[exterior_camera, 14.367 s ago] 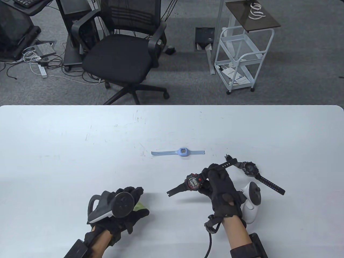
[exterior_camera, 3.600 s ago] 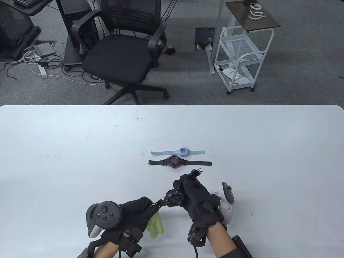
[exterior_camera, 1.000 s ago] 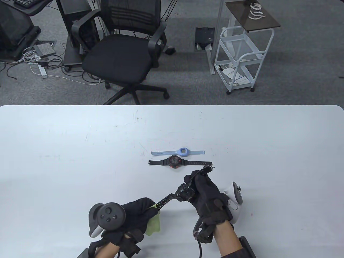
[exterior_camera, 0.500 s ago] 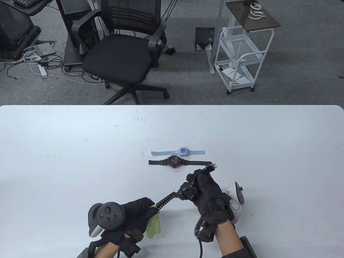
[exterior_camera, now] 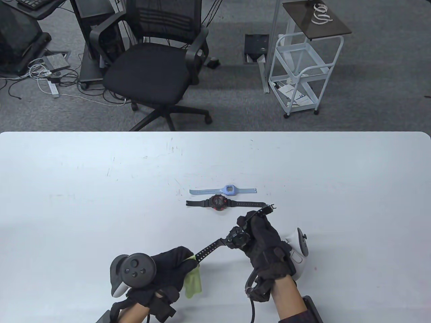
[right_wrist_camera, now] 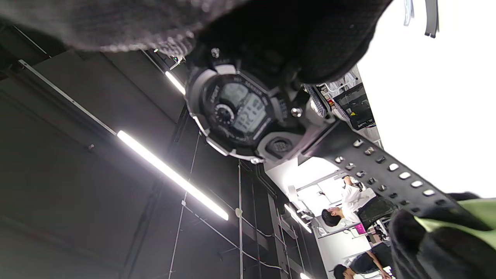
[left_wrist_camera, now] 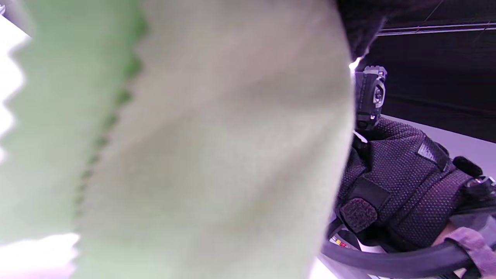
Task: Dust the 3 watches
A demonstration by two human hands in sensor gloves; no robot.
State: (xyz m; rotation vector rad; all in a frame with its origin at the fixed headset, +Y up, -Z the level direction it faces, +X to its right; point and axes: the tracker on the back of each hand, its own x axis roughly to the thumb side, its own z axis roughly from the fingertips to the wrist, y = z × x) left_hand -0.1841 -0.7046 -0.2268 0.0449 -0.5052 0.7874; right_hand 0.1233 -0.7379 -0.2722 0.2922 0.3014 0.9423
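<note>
Right hand (exterior_camera: 262, 240) grips the black watch (exterior_camera: 237, 239) by its case, above the desk's (exterior_camera: 67, 188) near edge; left hand (exterior_camera: 168, 265) pinches the green cloth (exterior_camera: 193, 282) round its strap end (holes visible). Blue watch (exterior_camera: 229, 189) and red watch (exterior_camera: 218, 203) lie mid-desk, side by side.

A blurred green cloth (left_wrist_camera: 174, 147) fills most of the left wrist view

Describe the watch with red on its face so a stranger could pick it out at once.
Find the white table and look near its middle, where two watches lie flat in parallel. The black-strapped watch is the nearer one, just in front of the pale blue watch. Only it has a red-accented round case; the third, all-black watch is held up in the right hand.
</note>
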